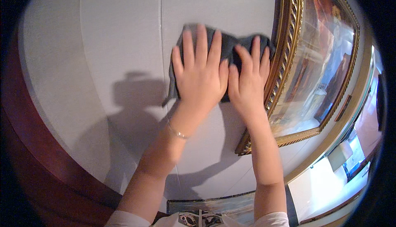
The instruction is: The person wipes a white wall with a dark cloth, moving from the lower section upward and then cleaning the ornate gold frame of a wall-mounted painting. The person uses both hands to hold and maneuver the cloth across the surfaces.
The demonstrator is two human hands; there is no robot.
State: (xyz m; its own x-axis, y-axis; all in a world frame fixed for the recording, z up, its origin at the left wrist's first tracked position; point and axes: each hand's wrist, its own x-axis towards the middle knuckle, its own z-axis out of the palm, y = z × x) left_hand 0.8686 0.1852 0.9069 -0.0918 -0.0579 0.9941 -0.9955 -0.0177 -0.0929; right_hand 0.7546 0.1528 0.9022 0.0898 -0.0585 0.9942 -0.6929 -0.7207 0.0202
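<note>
A dark grey cloth (pixel 229 43) lies spread against the pale wall panels. My left hand (pixel 201 75), with a thin bracelet at its wrist, presses flat on the cloth's left half, fingers apart. Beside it my right hand (pixel 250 78) rests on the right half with fingers spread, close to the carved gilt frame (pixel 286 57) of a large picture. The two thumbs are near each other. The cloth's right end reaches the frame's dark outer edge, and its lower left corner hangs loose. Both hands are slightly blurred.
The glazed painting (pixel 318 60) hangs at the right. A vertical seam runs down the wall (pixel 123 26). Dark red trim (pixel 62 152) curves along the left. Another picture (pixel 213 207) is at the bottom, near my body. A bright opening shows at the lower right.
</note>
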